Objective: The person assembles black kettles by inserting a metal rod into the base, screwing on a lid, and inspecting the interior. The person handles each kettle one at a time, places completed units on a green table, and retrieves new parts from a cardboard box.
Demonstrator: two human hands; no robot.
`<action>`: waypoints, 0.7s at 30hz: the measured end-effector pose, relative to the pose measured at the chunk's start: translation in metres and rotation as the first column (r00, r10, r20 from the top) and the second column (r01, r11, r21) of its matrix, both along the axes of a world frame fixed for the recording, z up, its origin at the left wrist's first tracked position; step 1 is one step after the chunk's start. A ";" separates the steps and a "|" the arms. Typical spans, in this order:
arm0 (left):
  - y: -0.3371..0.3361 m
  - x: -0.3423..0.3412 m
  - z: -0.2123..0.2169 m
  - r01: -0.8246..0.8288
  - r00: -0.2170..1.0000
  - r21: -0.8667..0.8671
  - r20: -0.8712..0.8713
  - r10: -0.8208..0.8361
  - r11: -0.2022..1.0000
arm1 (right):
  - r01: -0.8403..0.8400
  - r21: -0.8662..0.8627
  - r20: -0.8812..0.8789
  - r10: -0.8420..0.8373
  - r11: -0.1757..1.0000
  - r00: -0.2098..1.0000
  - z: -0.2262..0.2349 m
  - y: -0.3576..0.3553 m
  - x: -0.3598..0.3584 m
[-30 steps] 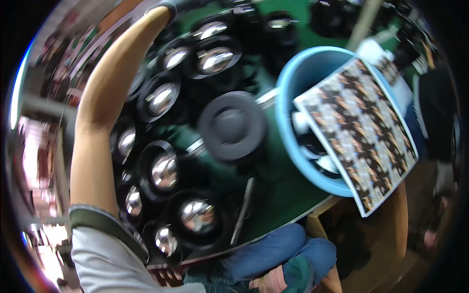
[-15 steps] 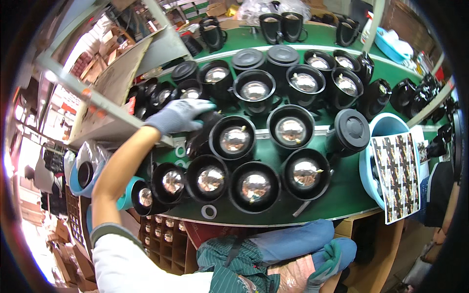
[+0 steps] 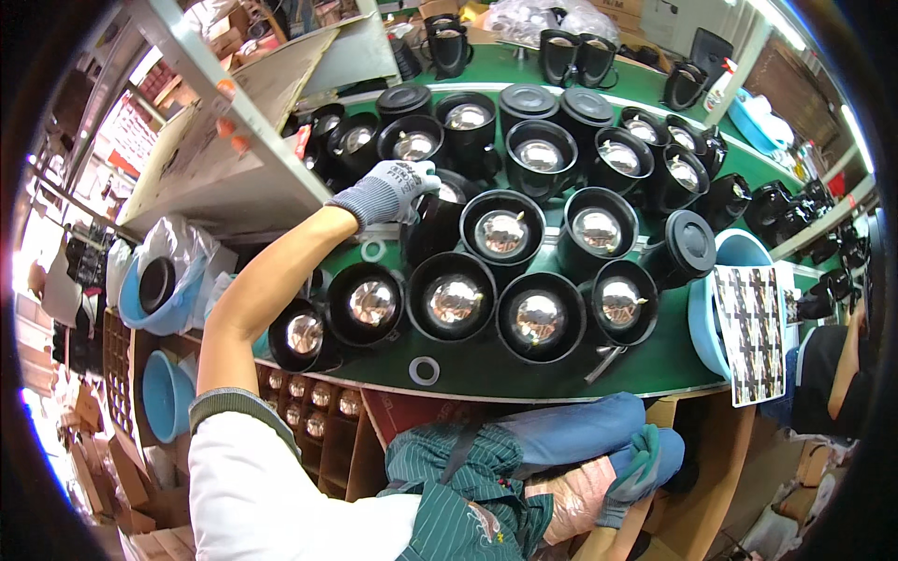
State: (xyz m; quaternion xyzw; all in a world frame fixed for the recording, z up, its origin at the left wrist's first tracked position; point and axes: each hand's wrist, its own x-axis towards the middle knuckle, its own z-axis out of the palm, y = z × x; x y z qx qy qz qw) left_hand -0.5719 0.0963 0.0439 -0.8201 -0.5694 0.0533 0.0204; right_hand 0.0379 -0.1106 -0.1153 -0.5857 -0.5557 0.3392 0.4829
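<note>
My left hand (image 3: 391,193), in a grey-white knit glove, reaches out over the bench with its fingers bent over the rim of a black mug-shaped vessel (image 3: 428,236). That vessel stands among others, its mouth partly hidden by the glove. Beside it are another black vessel (image 3: 502,230) with a shiny metal dome inside and a row of similar ones along the bench's near side, one of them a wide-mouthed black vessel (image 3: 452,297). My right hand (image 3: 636,472), in a grey-green glove, rests on my lap by the knee, its fingers loosely stretched and holding nothing.
A green bench (image 3: 486,379) carries several more vessels, some with a black lid (image 3: 690,245). A white ring (image 3: 413,371) lies near its front edge. At right, a printed sheet (image 3: 753,337) hangs over a blue basin (image 3: 706,323). A metal post (image 3: 234,107) stands left of my arm.
The view has turned left, so the bench things appear farther right and higher. My left fingers, spread over the vessel before, are now bent on its rim. My right hand stays on my lap.
</note>
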 end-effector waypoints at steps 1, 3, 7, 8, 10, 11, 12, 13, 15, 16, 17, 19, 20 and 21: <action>-0.011 -0.004 0.002 -0.040 0.999 -0.008 -0.008 0.040 0.999 | -0.007 -0.003 0.003 0.007 1.000 1.000 0.001 -0.001 -0.001; -0.034 -0.011 0.003 -0.115 0.993 -0.016 -0.006 0.115 0.993 | -0.027 -0.017 0.010 0.027 0.999 1.000 0.000 0.000 -0.004; -0.083 -0.027 -0.014 -0.121 0.993 0.069 0.016 0.120 0.990 | -0.043 -0.035 0.018 0.044 0.998 0.999 0.004 -0.005 -0.006; -0.092 -0.030 -0.022 -0.119 0.993 0.086 0.008 0.119 0.989 | -0.050 0.000 0.049 0.050 0.999 0.998 0.003 -0.004 -0.006; -0.104 -0.029 -0.018 -0.151 0.986 0.015 -0.075 0.152 0.988 | -0.069 0.063 0.105 0.062 0.996 0.993 0.003 -0.002 -0.010; -0.109 -0.036 -0.016 -0.132 0.991 -0.013 -0.039 0.132 0.991 | -0.061 0.037 0.125 0.056 0.997 0.991 0.007 -0.002 -0.012; -0.112 -0.041 -0.014 -0.112 0.994 -0.041 0.000 0.112 0.993 | -0.050 0.039 0.120 0.045 0.998 0.992 0.008 -0.003 -0.014; -0.111 -0.040 -0.009 -0.119 0.993 -0.043 -0.015 0.119 0.992 | -0.035 0.047 0.116 0.030 0.998 0.993 0.006 -0.002 -0.016; -0.113 -0.039 -0.005 -0.110 0.994 -0.045 0.007 0.111 0.993 | 0.014 0.066 0.111 -0.022 0.998 0.994 0.010 -0.002 -0.022; -0.110 -0.038 -0.003 -0.110 0.994 -0.055 0.004 0.111 0.992 | 0.002 0.086 0.155 -0.016 0.996 0.988 0.013 -0.003 -0.023; -0.107 -0.036 0.002 -0.126 0.992 -0.079 0.003 0.127 0.989 | -0.009 0.104 0.200 -0.012 0.995 0.980 0.016 -0.003 -0.023; -0.101 -0.037 0.006 -0.141 0.990 -0.108 -0.040 0.138 0.984 | -0.010 0.121 0.318 -0.030 0.993 0.948 0.024 -0.003 -0.023; -0.099 -0.034 0.010 -0.135 0.989 -0.125 -0.074 0.127 0.983 | -0.007 0.120 0.302 -0.030 0.993 0.953 0.026 -0.005 -0.023; -0.102 -0.036 0.017 -0.137 0.989 -0.166 -0.082 0.125 0.976 | -0.018 0.116 0.279 -0.015 0.993 0.960 0.024 -0.003 -0.024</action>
